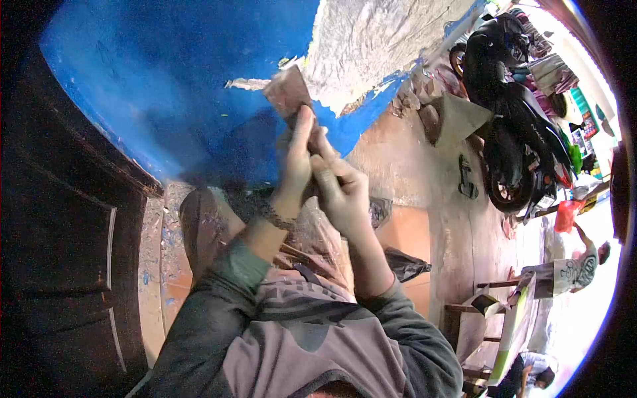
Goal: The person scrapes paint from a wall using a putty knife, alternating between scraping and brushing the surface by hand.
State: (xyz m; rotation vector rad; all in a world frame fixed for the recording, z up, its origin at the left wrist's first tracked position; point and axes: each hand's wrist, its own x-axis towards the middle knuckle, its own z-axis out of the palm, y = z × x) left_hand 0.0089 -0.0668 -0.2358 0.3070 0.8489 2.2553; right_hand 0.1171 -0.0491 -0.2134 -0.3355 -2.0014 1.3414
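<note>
A wide-bladed scraper (pixel 287 93) lies against the blue painted wall (pixel 179 66), its blade at the ragged edge of a bare whitish patch (pixel 371 50). My left hand (pixel 296 156) is closed on the scraper, with a finger stretched along it toward the blade. Below and to the right, my right hand (pixel 342 192) is wrapped round the handle end, touching my left hand. Most of the handle is hidden by my fingers. Beside the blade, a small strip of paint (pixel 247 84) is torn away from the wall.
A dark door (pixel 60 252) stands at my left. Paint flakes litter the floor (pixel 151 265) near it. Rubble (pixel 408 96), a sandal (pixel 468 178) and a parked motorcycle (pixel 511 106) are at right. A black plastic bag (pixel 406 264) lies nearby. Two people (pixel 574 272) are farther off beside a bench.
</note>
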